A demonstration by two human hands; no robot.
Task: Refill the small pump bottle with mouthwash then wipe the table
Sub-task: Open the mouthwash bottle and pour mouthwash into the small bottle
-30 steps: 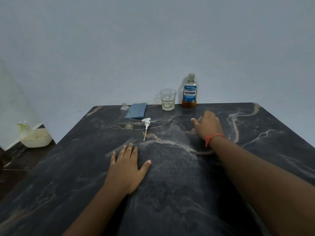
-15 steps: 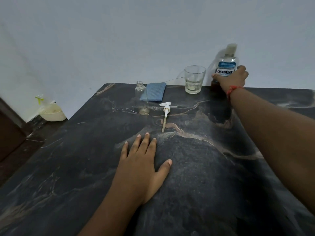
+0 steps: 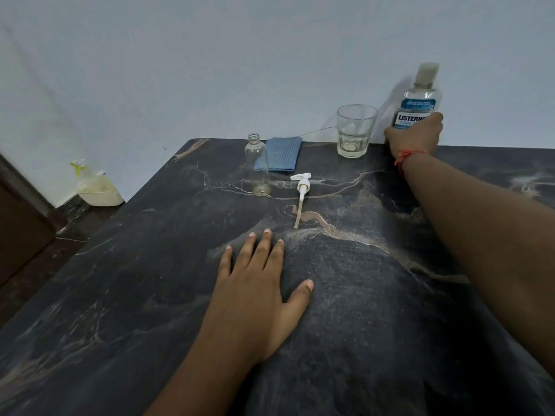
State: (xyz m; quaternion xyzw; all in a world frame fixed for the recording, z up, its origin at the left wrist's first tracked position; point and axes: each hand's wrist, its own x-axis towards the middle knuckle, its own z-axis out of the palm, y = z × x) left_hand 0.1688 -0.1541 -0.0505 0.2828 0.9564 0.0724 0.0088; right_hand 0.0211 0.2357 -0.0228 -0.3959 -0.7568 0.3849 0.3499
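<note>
Right now your small pump bottle (image 3: pixel 257 168) stands upright on the dark table (image 3: pixel 120 280), toward the far edge, its long axis vertical and its bare, uncapped neck pointing straight up. It looks empty, and so probably light. Just behind it, at its right, lies the folded blue cloth (image 3: pixel 282 154). Its pump head (image 3: pixel 301 196) lies flat just beside it on the right, nozzle end away from you and the dip tube running back toward your left hand (image 3: pixel 258 295).

That hand rests flat on the table, palm down and fingers spread, holding nothing. Your right hand (image 3: pixel 414 139) is wrapped around the lower body of the mouthwash bottle (image 3: pixel 419 103), which stands upright at the far right with its cap on top, close to the drinking glass (image 3: pixel 354 130).

The risks, as I judge them:
- The small neck is narrow, so pouring directly from the wide mouthwash bottle could overshoot and flood the table.
- An empty, unheld small bottle could tip at the first nudge; steady it with your free hand.
- Swinging the mouthwash bottle leftward could clip the glass, which holds a little liquid.
- The dip tube lying on the table could roll or get brushed away by your arm.
</note>
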